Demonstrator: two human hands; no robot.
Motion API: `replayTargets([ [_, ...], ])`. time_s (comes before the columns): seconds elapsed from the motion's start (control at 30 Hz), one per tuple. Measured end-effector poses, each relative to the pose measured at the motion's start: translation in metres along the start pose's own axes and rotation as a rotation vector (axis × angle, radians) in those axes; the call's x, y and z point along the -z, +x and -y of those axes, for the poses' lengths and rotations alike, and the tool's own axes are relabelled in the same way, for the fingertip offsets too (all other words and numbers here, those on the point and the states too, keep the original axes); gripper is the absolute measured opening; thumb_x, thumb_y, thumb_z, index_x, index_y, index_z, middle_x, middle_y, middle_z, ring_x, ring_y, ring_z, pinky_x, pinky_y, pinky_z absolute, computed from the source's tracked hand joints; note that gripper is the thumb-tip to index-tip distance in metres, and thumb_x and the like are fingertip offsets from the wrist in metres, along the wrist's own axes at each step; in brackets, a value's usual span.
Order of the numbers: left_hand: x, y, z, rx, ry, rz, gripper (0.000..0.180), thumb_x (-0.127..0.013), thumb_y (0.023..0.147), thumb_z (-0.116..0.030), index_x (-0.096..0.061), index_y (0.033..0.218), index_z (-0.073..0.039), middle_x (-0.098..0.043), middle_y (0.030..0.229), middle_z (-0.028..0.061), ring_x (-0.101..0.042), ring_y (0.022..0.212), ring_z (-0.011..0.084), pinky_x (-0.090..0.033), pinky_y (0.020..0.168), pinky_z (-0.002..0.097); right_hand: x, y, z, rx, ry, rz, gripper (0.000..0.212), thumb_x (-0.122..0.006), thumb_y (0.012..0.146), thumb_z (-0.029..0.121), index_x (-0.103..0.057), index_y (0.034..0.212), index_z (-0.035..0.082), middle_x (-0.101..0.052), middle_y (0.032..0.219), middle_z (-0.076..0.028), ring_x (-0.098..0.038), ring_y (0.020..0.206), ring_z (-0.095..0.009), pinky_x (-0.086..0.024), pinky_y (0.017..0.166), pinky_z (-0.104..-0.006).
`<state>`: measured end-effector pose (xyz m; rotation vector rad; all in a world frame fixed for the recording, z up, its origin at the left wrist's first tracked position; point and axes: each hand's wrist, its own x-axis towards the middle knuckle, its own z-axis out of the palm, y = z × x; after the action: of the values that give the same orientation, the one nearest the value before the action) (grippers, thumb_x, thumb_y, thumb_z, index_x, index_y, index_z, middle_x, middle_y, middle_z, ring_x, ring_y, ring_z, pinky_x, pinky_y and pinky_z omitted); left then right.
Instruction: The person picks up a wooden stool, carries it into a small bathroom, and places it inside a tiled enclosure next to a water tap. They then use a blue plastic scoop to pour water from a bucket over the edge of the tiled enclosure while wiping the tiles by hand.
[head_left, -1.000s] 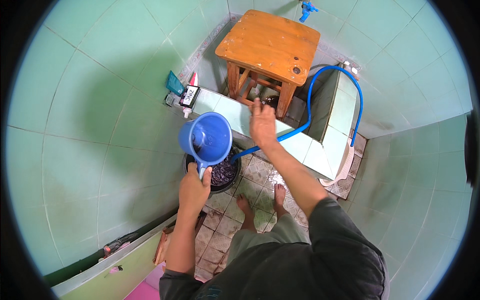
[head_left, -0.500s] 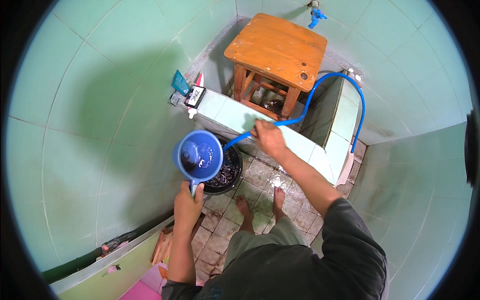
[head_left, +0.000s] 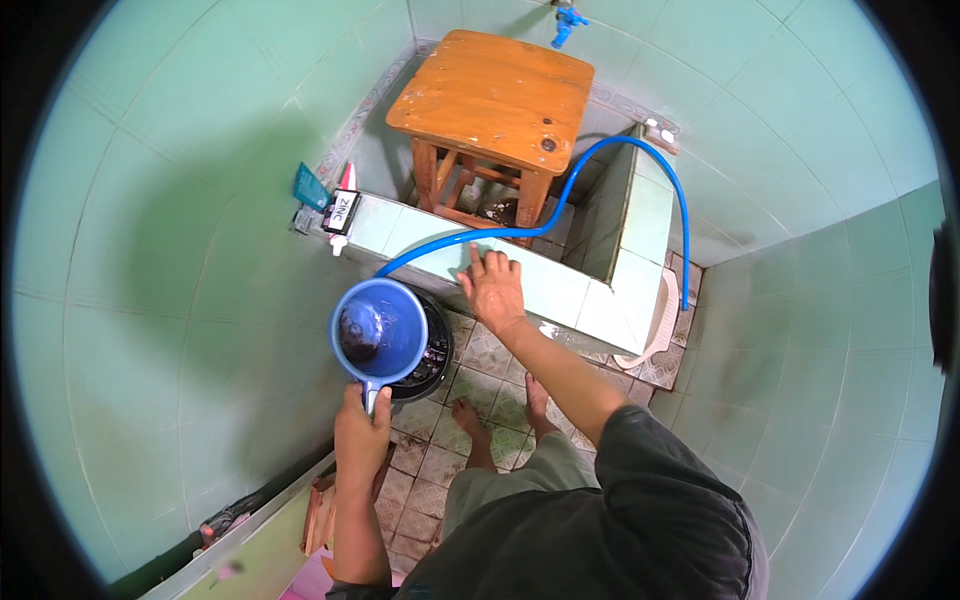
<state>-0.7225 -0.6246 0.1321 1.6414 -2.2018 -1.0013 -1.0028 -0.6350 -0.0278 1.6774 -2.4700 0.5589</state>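
Note:
My left hand [head_left: 362, 428] is closed around the handle of a blue water dipper [head_left: 398, 318]. The dipper tilts over a black bucket [head_left: 436, 366] and hides most of it; something dark shows inside the dipper. Fingers spread, my right hand [head_left: 495, 292] is at the front edge of the tiled ledge [head_left: 556, 288] and holds nothing. Whether it touches the tiles I cannot tell. Just beyond its fingertips a blue hose [head_left: 446, 240] lies across the ledge, its near end dropping behind the dipper toward the bucket.
A wooden stool [head_left: 492, 98] stands inside the tiled basin behind the ledge. Toiletry tubes [head_left: 311, 187] and a small black box [head_left: 341, 212] sit at the ledge's left end. A blue tap [head_left: 568, 24] is on the far wall. My feet are on the patterned floor tiles [head_left: 478, 352].
My right hand has let go of the hose and opened, and the hose now rests on the ledge. The dipper is still in my left hand. The whole view has shifted slightly.

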Motion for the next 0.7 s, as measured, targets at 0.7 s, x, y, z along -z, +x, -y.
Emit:
replayTargets([
  [0.7,-0.105,0.011,-0.113,-0.381,0.192,0.163,0.030,-0.058,0.095,-0.029,-0.053,0.101,0.001,-0.066,0.078,0.0255,-0.065,0.072,0.0440,-0.051,0.066,0.0513,0.073,-0.110,-0.170,-0.562,-0.208,-0.104,0.060,-0.058,0.092,0.041,-0.050,0.139,0.005,-0.054,0.097,-0.014,-0.052,0.088,-0.029,-0.044,0.076,-0.0450],
])
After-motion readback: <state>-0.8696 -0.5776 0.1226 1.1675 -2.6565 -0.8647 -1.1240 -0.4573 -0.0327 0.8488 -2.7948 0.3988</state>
